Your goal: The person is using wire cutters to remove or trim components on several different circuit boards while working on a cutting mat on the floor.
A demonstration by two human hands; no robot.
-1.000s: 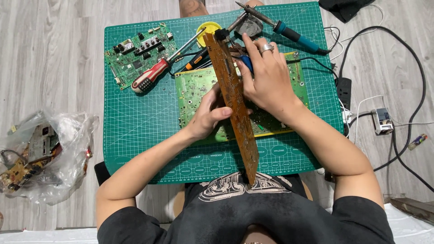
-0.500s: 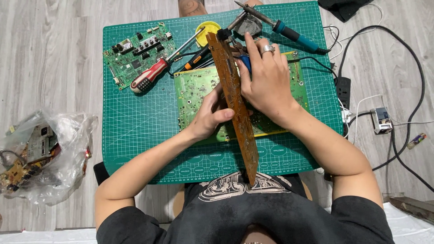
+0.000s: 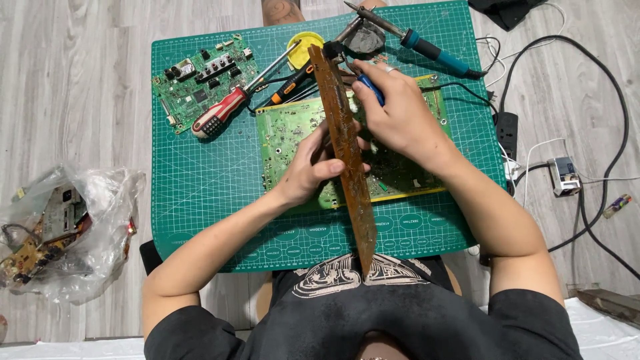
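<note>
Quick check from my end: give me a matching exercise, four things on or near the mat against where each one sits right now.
Things:
1. brown board
2. red screwdriver
3. soldering iron
4. plastic bag

Places:
A. on the floor, left of the mat
B. top right corner of the mat
C. held on edge by the left hand, over the green board
D. on the mat beside the small green board

The right hand holds a blue-handled tool at the brown board.

Pairs: 1-C, 2-D, 3-B, 4-A

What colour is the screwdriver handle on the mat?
Red with black and white, on the screwdriver; head view.
</note>
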